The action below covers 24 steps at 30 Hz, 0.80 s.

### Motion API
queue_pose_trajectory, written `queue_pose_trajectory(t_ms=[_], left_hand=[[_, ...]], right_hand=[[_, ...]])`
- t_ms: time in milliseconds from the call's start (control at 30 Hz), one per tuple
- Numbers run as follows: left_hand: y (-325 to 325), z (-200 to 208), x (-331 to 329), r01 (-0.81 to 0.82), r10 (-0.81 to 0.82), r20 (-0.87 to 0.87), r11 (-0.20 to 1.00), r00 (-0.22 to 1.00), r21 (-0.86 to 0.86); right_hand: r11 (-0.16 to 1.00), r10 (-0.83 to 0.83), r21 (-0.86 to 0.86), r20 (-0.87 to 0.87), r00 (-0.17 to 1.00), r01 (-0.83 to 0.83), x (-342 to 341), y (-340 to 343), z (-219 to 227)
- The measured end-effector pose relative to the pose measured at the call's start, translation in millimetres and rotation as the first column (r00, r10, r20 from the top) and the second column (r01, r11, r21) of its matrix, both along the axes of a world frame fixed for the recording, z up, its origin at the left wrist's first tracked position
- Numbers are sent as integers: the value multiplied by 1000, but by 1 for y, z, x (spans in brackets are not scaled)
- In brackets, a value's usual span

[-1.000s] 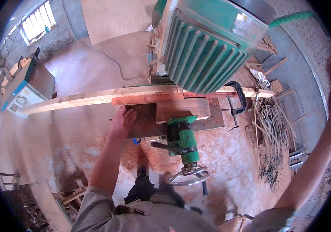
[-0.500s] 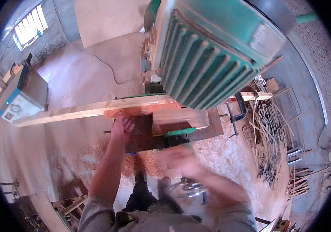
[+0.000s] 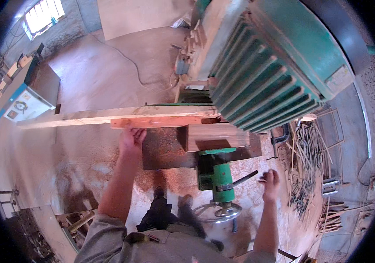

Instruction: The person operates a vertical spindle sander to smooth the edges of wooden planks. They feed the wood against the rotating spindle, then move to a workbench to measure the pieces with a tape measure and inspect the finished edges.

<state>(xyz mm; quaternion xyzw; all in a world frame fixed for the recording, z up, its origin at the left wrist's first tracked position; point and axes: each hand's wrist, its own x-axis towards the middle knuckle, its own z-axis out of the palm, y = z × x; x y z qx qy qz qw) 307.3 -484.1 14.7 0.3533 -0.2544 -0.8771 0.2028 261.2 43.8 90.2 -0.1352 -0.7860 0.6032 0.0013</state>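
My left hand (image 3: pixel 132 138) is at the left end of a reddish wooden strip (image 3: pixel 161 122), thumb against it and fingers curled below its near edge. The strip lies along a long pale wooden beam (image 3: pixel 75 117). My right hand (image 3: pixel 271 183) is raised just right of a black lever (image 3: pixel 245 178), apart from it, with fingers loosely bent and nothing visible in them. That lever sticks out of a green clamp cylinder (image 3: pixel 223 179) with a shiny handwheel (image 3: pixel 229 213). The clamp's green plate (image 3: pixel 217 151) sits against a wooden block (image 3: pixel 218 136) on the dark machine table (image 3: pixel 165 149).
A large green ribbed motor (image 3: pixel 266 74) overhangs the right part of the work and hides some of it. A black C-clamp (image 3: pixel 280 135) is beyond the table's right end. Scrap strips (image 3: pixel 312 153) lie heaped at right. A grey cabinet (image 3: pixel 31 96) stands at left.
My right hand, blurred earlier over the green clamp, has moved right and away from it, uncovering cylinder and lever. My left hand stays at the reddish strip. The view has shifted somewhat.
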Motion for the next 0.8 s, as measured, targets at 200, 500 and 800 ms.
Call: queue_pose_trajectory(t_ms=[200, 500, 800], left_hand=[[-96, 26, 78, -162, 127, -207, 974, 970, -158], [-86, 48, 129, -34, -92, -335, 935, 938, -353], [-30, 154, 165, -22, -312, -537, 851, 784, -525]], right_hand=[[967, -248, -47, 76, 966, 252, 68, 19, 15], [977, -183, -111, 0, 983, 182, 109, -20, 54], [948, 91, -273, -251, 964, -161, 166, -109, 118]])
